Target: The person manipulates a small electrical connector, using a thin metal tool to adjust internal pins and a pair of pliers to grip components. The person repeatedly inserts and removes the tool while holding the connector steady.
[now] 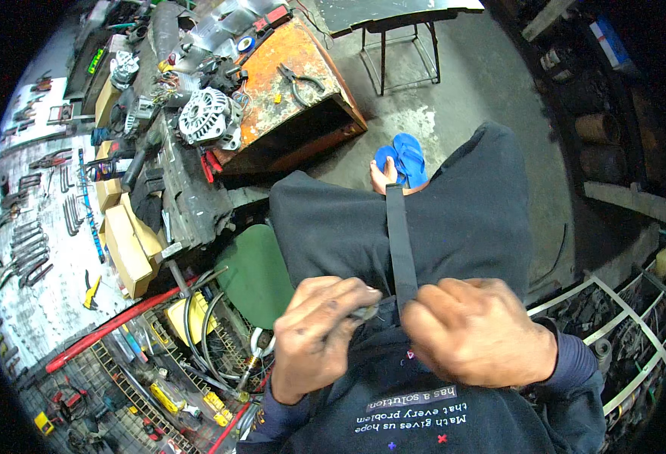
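Observation:
My left hand (314,333) is closed, thumb and fingers pinching a small greyish piece (365,310) that is mostly hidden, so its kind cannot be told. Close by on the right, my right hand (473,333) makes a fist, slightly blurred. What it grips, if anything, is hidden. A flat dark grey strap (401,246) runs over my lap between my knees, its near end beside the right fist's fingers. Both hands are above my lap, in front of my dark printed shirt (423,408).
At the far left, an alternator (206,117) and pliers (300,85) rest by and on a rusty orange box (321,57). Hand tools cover a white board (38,227). A green seat (257,276) is by my left knee; a metal rack (628,325) stands right.

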Demonstrator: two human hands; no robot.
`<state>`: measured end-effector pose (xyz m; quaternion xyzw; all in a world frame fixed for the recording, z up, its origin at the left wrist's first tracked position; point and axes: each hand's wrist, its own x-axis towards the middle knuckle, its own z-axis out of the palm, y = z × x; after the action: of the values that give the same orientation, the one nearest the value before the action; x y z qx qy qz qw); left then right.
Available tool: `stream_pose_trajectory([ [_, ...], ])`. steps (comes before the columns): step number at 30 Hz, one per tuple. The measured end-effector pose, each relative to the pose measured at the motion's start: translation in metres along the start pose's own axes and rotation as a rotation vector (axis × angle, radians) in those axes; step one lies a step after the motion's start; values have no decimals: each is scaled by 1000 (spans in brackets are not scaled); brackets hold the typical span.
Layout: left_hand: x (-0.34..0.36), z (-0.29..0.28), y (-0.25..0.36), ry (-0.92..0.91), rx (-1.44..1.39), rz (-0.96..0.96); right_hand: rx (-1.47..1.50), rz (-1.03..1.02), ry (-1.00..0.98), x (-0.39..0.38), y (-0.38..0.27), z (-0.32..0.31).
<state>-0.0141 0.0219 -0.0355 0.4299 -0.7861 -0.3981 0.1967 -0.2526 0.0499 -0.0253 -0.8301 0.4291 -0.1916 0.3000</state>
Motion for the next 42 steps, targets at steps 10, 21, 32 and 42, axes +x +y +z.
stream_pose_trajectory([
  [10, -24, 3, -7, 37, -785, -233, 525, 39, 515, -5, -16, 28],
  [21, -19, 2, 1, 0, -747, -216, 516, 30, 542, -9, -16, 36],
  [32, -15, 5, 3, -13, -808, -231, 499, 0, 540, -10, -10, 35],
  [42, -13, 3, 7, -34, -778, -242, 505, -25, 529, -14, -8, 34],
])
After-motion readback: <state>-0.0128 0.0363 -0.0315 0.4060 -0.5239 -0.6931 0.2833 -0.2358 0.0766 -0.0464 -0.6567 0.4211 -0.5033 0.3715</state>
